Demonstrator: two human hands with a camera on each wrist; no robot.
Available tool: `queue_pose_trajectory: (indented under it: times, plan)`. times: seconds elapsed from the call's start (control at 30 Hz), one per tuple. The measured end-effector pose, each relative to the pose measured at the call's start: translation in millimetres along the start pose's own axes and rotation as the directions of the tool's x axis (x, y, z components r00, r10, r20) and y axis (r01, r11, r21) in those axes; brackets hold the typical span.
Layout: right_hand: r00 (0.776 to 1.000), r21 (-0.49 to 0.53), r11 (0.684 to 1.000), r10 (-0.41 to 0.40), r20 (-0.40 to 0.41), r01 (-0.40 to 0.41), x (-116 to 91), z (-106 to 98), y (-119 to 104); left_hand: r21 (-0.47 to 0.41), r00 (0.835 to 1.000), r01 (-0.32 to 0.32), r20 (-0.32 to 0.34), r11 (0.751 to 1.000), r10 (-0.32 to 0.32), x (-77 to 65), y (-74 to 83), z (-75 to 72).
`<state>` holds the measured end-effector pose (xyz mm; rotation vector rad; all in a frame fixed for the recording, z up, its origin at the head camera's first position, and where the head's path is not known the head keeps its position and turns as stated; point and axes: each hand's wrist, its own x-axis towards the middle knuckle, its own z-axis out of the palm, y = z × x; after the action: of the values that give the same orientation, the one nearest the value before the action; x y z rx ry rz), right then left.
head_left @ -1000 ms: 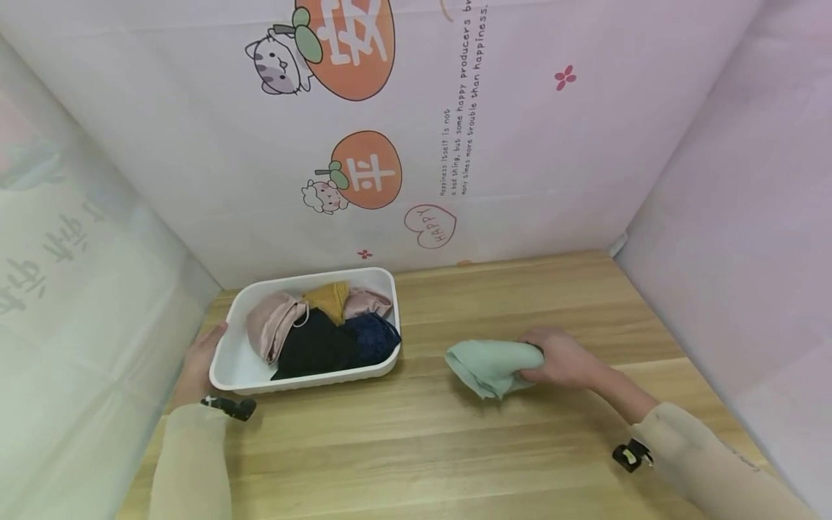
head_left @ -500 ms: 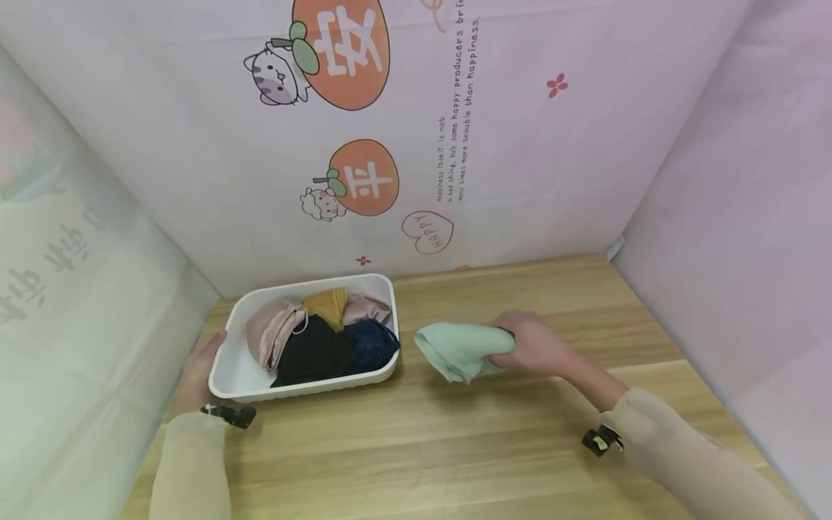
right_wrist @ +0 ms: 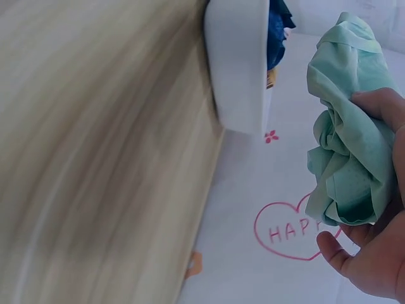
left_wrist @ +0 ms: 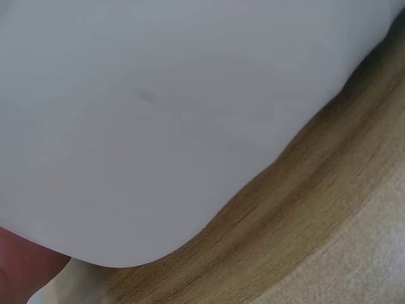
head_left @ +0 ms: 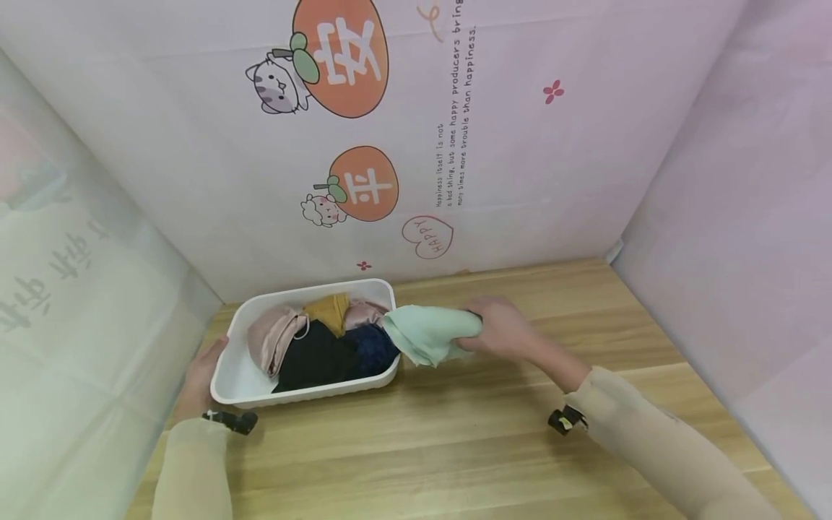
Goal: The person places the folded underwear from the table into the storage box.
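Observation:
My right hand (head_left: 499,328) grips a folded pale green cloth (head_left: 429,334) with thumb and fingers. The cloth's far end overlaps the right rim of a white plastic bin (head_left: 242,386) in the head view. In the right wrist view the cloth (right_wrist: 354,126) is bunched, with loose folds hanging under the thumb. My left hand (head_left: 198,375) lies along the bin's left outer side, fingers reaching up to the rim. Inside the bin are folded fabrics: pink satin (head_left: 269,336), mustard (head_left: 329,312), black (head_left: 315,361), dark navy (head_left: 369,347) and a second pink piece (head_left: 364,314).
The bin stands at the back left of a wood-grain table (head_left: 416,448), near the back wall sheet (head_left: 507,159) with printed cartoons. Sheets also hang at the left (head_left: 84,289) and right (head_left: 734,289) sides. Each wrist wears a small black camera.
My right hand has carried the green cloth leftward and slightly up, from the table's middle right to the bin's right rim. My left hand stays at the bin's side.

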<state>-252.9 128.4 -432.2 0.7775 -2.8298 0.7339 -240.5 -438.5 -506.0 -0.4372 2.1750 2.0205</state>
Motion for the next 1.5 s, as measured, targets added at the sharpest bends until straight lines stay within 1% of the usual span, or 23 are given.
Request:
queue_pose_trajectory:
  times: [0.07,0.2,0.3,0.4,0.47,0.57,0.77,0.83,0.87,0.93,1.0,1.1,1.23,1.37,1.5]
  plan:
    - [1.000,0.006,1.000,0.008,0.004,-0.008,6,0,-4,-0.004,1.000,-0.014,0.006,1.000,0.014,1.2,-1.4,-1.0]
    - [1.000,0.008,1.000,-0.005,0.004,0.005,18,2,-12,0.033,1.000,0.001,0.023,0.999,-0.002,0.0,-1.5,-1.1]
    - [1.000,0.005,1.000,-0.024,0.002,0.024,28,4,-19,0.072,1.000,0.022,-0.020,0.997,-0.021,-2.4,0.4,1.2]
    - [1.000,0.013,0.999,-0.030,0.007,0.030,36,5,-28,0.086,0.996,0.042,-0.081,0.995,-0.035,-4.7,2.8,5.4]
    - [0.999,0.018,0.999,-0.032,0.014,0.031,41,6,-33,0.086,0.995,0.052,-0.091,0.995,-0.044,-5.2,3.6,7.1]
    - [0.999,0.016,0.999,-0.040,0.014,0.039,48,8,-40,0.091,0.995,0.060,-0.090,0.994,-0.052,-4.7,3.8,7.3]
    - [0.998,0.014,0.998,-0.056,0.013,0.056,63,14,-53,0.081,1.000,0.013,0.012,0.997,-0.015,0.8,1.1,1.6]
    - [0.998,0.011,0.998,-0.066,0.018,0.066,67,16,-58,0.084,1.000,0.006,0.028,0.996,-0.008,1.9,1.3,1.0]
    - [0.997,0.009,0.997,-0.073,0.020,0.073,69,17,-61,0.085,1.000,0.006,0.022,0.996,-0.008,2.2,1.6,1.1]
    - [0.996,0.001,0.996,-0.084,0.025,0.084,74,20,-67,0.104,1.000,0.012,-0.011,0.995,-0.011,1.8,3.1,2.5]
    - [0.996,-0.007,0.996,-0.089,0.029,0.089,77,23,-73,0.128,0.999,0.027,-0.035,0.991,-0.023,0.7,5.0,3.8]
    - [0.995,-0.013,0.995,-0.094,0.032,0.095,84,28,-81,0.144,0.996,0.052,-0.073,0.988,-0.042,-1.5,7.5,5.7]
    - [0.994,-0.031,0.994,-0.107,0.037,0.108,90,35,-93,0.128,0.995,0.071,-0.076,0.989,-0.062,-3.8,8.5,6.4]
    - [0.990,-0.065,0.988,-0.136,0.037,0.138,94,40,-105,0.110,0.996,0.069,-0.062,0.992,-0.062,-4.5,6.7,5.6]
    - [0.987,-0.090,0.983,-0.159,0.032,0.161,97,45,-116,0.102,0.996,0.061,-0.071,0.993,-0.054,-4.2,5.3,4.8]
